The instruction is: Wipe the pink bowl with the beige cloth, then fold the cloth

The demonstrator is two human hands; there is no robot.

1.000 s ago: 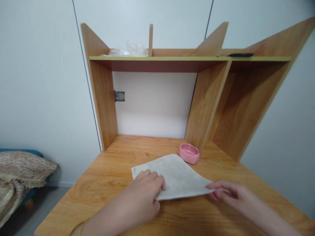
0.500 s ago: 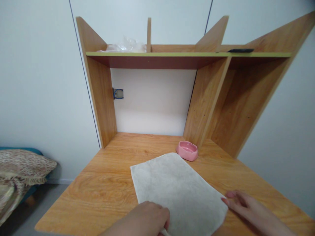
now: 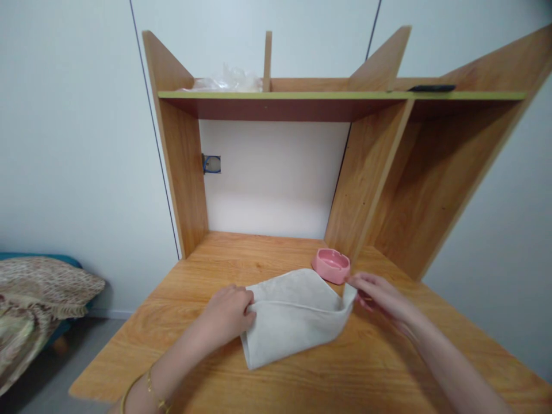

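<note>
A pale grey cloth [image 3: 293, 336] lies on the wooden desk, its near part folded over toward the back. My left hand [image 3: 230, 310] is closed on the cloth's left edge, and a gold bracelet circles that wrist. At the other end, my right hand [image 3: 377, 293] pinches the right corner, which is lifted off the desk. Just behind the cloth sits a pink ashtray [image 3: 331, 265] with notches in its rim, close to my right fingertips.
A wooden desk [image 3: 207, 379] carries a hutch with a shelf [image 3: 302, 96]. On that shelf lie a clear plastic bag [image 3: 228, 79] and a flat black object [image 3: 432, 88]. An open socket box [image 3: 211, 164] shows in the wall. Patterned fabric [image 3: 38, 287] lies at far left.
The cloth was spread flat; its near edge has been brought up and back into a fold. Both hands have moved away from me with it. The view has shifted slightly.
</note>
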